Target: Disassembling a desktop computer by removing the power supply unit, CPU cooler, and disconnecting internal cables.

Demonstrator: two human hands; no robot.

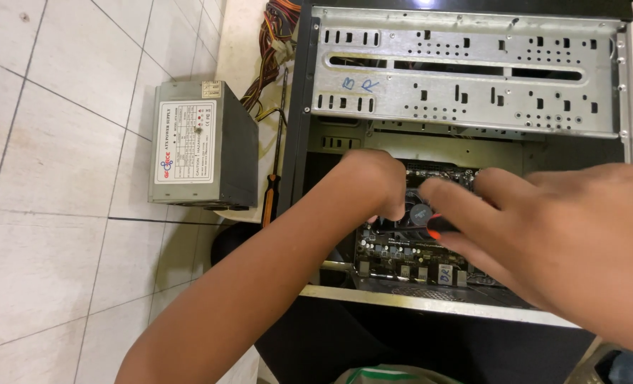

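Right hand is closest to the camera, big and a bit blurry, coming in from the right edge with the fingers bunched narrow around a small tool with a red-and-black handle. That tool sits right over the black cooler fan in the middle of the circuit board. The left hand reaches in from the lower left, forearm stretched across the case edge, fingers curled down at the left side of the fan; can't tell whether it's actually gripping anything, its fingertips are hidden. So the fan ends up squeezed between the two hands, touching or just about.

The fan is mostly covered by both hands: only a dark round hub with a grey sticker shows. The board below it is dark with rows of little parts and slots.

All this is inside an open computer case lying on its side, with the bare metal drive cage further back. Left of the case, on the counter, lies a long screwdriver with an orange-and-black handle, then a grey power supply box with a bundle of coloured wires behind it. Tiled floor off to the left.
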